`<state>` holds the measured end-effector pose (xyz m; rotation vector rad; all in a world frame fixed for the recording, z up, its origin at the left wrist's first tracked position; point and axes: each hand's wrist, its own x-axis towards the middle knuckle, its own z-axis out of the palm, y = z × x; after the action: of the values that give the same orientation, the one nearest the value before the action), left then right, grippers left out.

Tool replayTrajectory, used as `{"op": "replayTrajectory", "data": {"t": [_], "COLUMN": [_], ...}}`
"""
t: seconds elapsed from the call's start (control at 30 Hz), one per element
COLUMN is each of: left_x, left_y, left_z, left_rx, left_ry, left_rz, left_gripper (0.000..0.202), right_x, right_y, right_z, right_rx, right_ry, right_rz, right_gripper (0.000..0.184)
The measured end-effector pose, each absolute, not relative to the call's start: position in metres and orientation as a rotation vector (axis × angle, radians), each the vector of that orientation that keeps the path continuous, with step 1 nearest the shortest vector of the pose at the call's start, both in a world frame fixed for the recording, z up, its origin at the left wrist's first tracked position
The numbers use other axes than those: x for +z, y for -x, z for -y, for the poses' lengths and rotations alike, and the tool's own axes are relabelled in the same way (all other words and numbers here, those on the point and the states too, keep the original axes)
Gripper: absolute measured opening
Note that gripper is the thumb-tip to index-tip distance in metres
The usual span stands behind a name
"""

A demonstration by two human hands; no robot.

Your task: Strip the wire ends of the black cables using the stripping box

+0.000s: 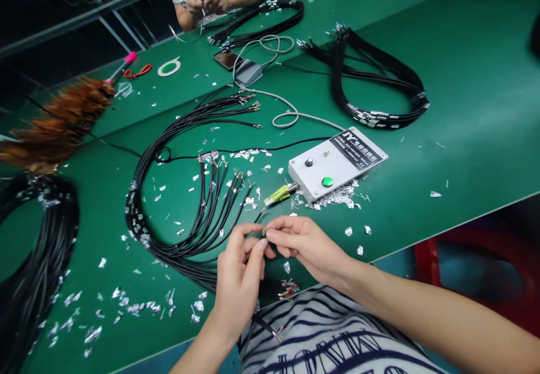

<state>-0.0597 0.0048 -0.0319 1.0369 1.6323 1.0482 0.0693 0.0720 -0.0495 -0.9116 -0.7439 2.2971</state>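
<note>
Okay, so put the clock's centre where the fingertips meet, over the near side of the desk [464, 109], because that's where the wire end [264, 231] is. Left hand [238, 273] comes in from 7 o'clock, right hand [310, 247] from 4, and both grips look pinched on that wire end, thumb against finger, though the fingertips hide most of it, so I can't tell which strands each one has. Looks like fine fingertip work on the bare part to me. My two cents: let the left grip be the anchor, close up to the black jacket, and have the right do the fiddly stuff with light pressure, since thin copper like that probably splays or snaps if you yank it. I'd leave some slack in the cable bundle [134, 205] curving round at 9 to 10 o'clock so its weight doesn't drag on your pinch. The fanned cable ends [230, 185] at 10 to 11 are close enough to snag, same with the yellow clip [278, 194] at 1, sticking out of the white box [314, 171] at 2. And watch the foil scraps [143, 307] at 8, they'd cling to anything.
</note>
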Motion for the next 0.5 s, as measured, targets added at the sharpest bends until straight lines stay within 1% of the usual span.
{"op": "replayTrajectory", "data": {"t": [0.07,0.13,0.27,0.33,0.43,0.5], "left_x": [-0.033,-0.033,-0.033,-0.034,-0.037,-0.040], "left_y": [0.060,0.061,0.061,0.060,0.055,0.052], "left_z": [-0.003,-0.002,-0.005,-0.009,-0.014,-0.015], "left_rx": [1.080,1.093,1.115,1.172,1.298,1.374], "left_ry": [-1.018,-1.025,-1.155,-1.196,-1.095,-0.991], "left_rz": [-1.620,-1.606,-1.555,-1.530,-1.532,-1.531], "left_gripper": [0.021,0.022,0.024,0.019,0.006,0.006], "right_x": [-0.050,-0.050,-0.050,-0.050,-0.050,-0.051], "right_y": [-0.069,-0.069,-0.069,-0.070,-0.071,-0.072], "right_z": [-0.072,-0.072,-0.071,-0.070,-0.069,-0.069], "right_rx": [2.403,2.419,2.239,2.181,2.160,2.145], "right_ry": [0.907,0.907,0.957,0.992,1.027,1.034], "right_rz": [0.676,0.693,0.855,0.901,0.952,1.005], "right_gripper": [0.035,0.033,0.027,0.024,0.024,0.026]}}
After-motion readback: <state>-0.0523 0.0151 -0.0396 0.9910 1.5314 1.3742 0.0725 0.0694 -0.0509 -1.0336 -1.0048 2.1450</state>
